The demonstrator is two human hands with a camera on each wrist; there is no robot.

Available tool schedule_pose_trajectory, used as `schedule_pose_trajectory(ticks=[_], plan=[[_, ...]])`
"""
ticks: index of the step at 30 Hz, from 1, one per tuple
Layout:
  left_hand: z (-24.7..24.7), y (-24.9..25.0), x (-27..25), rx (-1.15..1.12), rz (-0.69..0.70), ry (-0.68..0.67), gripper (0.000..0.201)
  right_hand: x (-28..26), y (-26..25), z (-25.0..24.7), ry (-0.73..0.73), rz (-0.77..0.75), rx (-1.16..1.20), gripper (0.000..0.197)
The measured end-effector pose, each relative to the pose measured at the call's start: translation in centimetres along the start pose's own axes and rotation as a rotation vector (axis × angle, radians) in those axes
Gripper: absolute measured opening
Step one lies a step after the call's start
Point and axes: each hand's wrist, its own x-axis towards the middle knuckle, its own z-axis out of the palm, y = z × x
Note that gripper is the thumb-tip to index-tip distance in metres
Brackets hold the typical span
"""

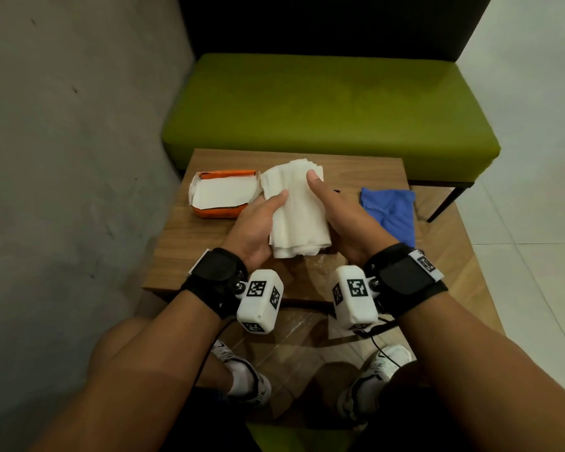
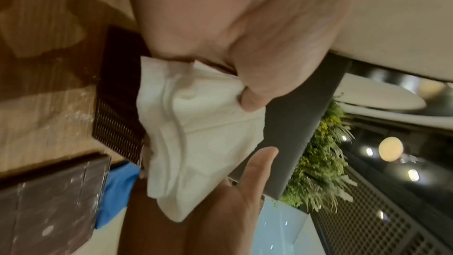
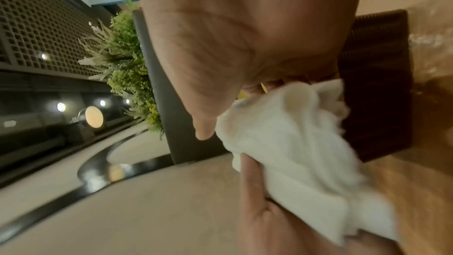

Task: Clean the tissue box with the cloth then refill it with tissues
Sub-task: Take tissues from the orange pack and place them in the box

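Observation:
A thick stack of white tissues is held over the wooden table between both hands. My left hand grips its left side with the thumb on top, and my right hand grips its right side the same way. The wrist views show the tissues just above a dark brown woven tissue box; in the head view the stack almost hides this box. A blue cloth lies crumpled on the table to the right.
An opened orange tissue packet with a white inside lies at the table's left. Behind the table stands a green bench, and a grey wall runs along the left. My knees and shoes are below the near edge.

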Motion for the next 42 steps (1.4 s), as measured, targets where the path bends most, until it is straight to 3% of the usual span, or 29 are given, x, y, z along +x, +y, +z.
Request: schedule_pose_trajectory(ticks=[3,8,16,21,25,30,34,39,42], plan=[[-0.1,0.6,-0.4,0.15,0.038,-0.01,0.039,0.0,-0.3,-0.1,-0.039,0.016,0.117,0.054],[-0.3,1.3,-0.3,0.336,-0.014,-0.04,0.04,0.6,0.5,-0.1,-0.068,0.01,0.099,0.054],[-1.7,3.1,-0.3,0.512,-0.084,-0.239,0.036,0.4,0.3,-1.5,-0.098,0.105,0.045,0.041],[-1.9,3.9,-0.4,0.485,-0.104,-0.248,0.023,0.6,0.0,-1.9,-0.087,0.123,0.085,0.041],[-2.2,3.8,-0.1,0.422,-0.124,-0.193,0.033,0.9,0.4,-1.9,-0.054,0.097,0.136,0.046],[-3.0,2.2,-0.1,0.065,-0.2,-0.073,0.047,1.8,1.3,-1.5,0.057,-0.134,0.379,0.05],[-2.5,1.1,0.0,-0.102,-0.167,-0.069,0.05,1.7,2.5,-0.2,0.052,-0.167,0.33,0.052],[-1.6,1.5,0.1,-0.013,-0.088,0.053,0.04,0.5,2.8,-0.4,0.06,-0.169,0.289,0.044],[-2.2,2.2,0.0,0.084,-0.1,0.036,0.034,-0.3,1.4,-1.3,0.104,-0.091,0.255,0.043]])
